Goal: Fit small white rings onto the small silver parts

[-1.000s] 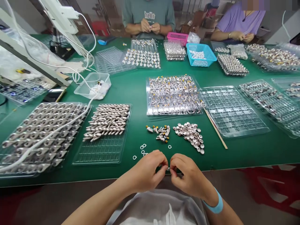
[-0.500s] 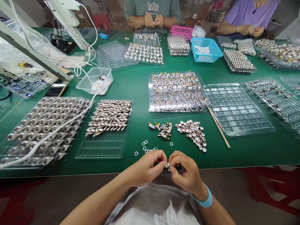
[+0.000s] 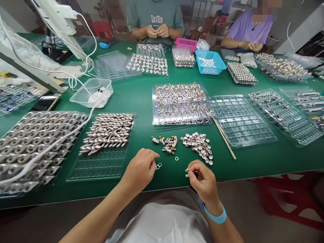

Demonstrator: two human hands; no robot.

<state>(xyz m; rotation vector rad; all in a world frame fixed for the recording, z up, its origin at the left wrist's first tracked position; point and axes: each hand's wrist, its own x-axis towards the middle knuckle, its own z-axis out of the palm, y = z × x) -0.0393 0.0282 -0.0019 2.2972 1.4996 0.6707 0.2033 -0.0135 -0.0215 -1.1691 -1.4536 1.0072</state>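
Note:
My left hand [image 3: 140,169] is over the table near its front edge, palm down. Its index finger stretches out apart from the thumb, and the other fingers are mostly hidden. Small white rings [image 3: 158,165] lie right at its fingertips, some covered by the hand. My right hand [image 3: 204,180] pinches a small silver-and-white earphone part [image 3: 187,171] between thumb and fingers, above the table edge. Ahead lie a loose group of white stemmed parts [image 3: 168,144] with orange ends and a pile of round silver caps [image 3: 198,145]. A single ring [image 3: 177,158] sits apart.
Stacked trays of stemmed parts [image 3: 181,104] stand ahead, beside a clear tray [image 3: 243,119] and a thin wooden stick [image 3: 224,138]. Trays of silver shells [image 3: 108,130] and a white cable [image 3: 50,148] are at left. Two people work across the table near a blue basket [image 3: 211,69].
My left hand has left the right hand and moved left to the rings. My right hand has shifted slightly right, still holding the small part. The camera view has turned a little.

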